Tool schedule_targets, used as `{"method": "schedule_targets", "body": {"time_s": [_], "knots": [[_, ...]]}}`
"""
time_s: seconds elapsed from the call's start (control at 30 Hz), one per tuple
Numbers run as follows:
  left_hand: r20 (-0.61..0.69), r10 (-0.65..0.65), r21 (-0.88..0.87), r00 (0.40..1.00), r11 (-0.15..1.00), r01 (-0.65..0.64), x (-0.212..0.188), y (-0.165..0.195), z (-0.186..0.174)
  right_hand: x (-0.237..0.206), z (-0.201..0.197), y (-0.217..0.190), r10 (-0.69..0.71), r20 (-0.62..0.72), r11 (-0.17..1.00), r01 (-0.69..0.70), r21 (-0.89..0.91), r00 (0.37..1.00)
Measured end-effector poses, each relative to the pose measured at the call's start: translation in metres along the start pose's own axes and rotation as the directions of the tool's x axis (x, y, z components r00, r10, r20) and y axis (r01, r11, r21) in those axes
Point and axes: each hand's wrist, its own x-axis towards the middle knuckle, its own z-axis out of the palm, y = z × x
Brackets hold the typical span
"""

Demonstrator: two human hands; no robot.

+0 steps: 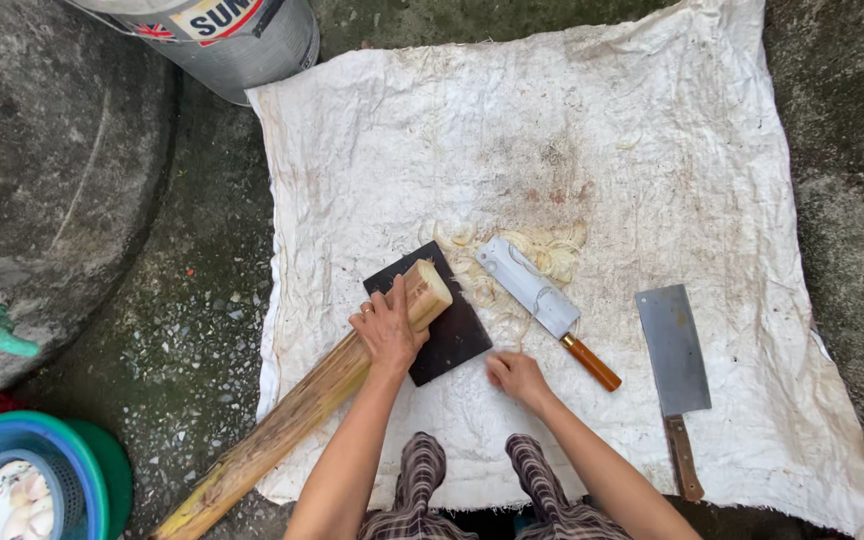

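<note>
My left hand (388,330) grips a long pale-brown stalk (292,415), whose cut end (429,290) rests on a dark square cutting board (452,335). My right hand (517,377) is loosely curled just right of the board, touching thin pale strands on the cloth. A cleaver with an orange-brown handle (542,300) lies a little beyond that hand, amid a heap of thin pale slices (542,250). A second, larger cleaver (674,360) with a dark wooden handle lies further right.
Everything sits on a stained white cloth (592,130) spread over rough concrete. A metal can (232,35) stands at the cloth's top left corner. Blue and green plastic baskets (32,475) sit at lower left. A big concrete basin (42,170) fills the left.
</note>
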Motion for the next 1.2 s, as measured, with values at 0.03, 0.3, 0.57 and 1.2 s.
{"method": "schedule_targets", "body": {"time_s": [0.03, 0.3, 0.57, 1.2], "knots": [[0.013, -0.006, -0.011, 1.000, 1.000, 0.006, 0.001, 0.000, 0.003, -0.001, -0.004, 0.007, -0.008, 0.065, 0.995, 0.014, -0.102, 0.998], [-0.015, 0.004, -0.114, 1.000, 0.993, -0.006, 0.002, -0.010, 0.036, -0.012, -0.059, 0.021, -0.568, -0.458, 0.818, 0.411, -0.402, 0.684], [0.112, 0.029, -0.217, 0.993, 0.976, -0.004, 0.015, -0.021, 0.048, -0.040, -0.090, 0.076, -0.341, -0.428, 0.863, 0.097, -0.496, 0.837], [0.311, -0.112, -0.200, 0.944, 0.963, 0.180, 0.022, -0.013, 0.031, -0.096, -0.028, 0.014, -0.155, -0.162, 0.981, 0.172, 0.093, 0.974]]}}
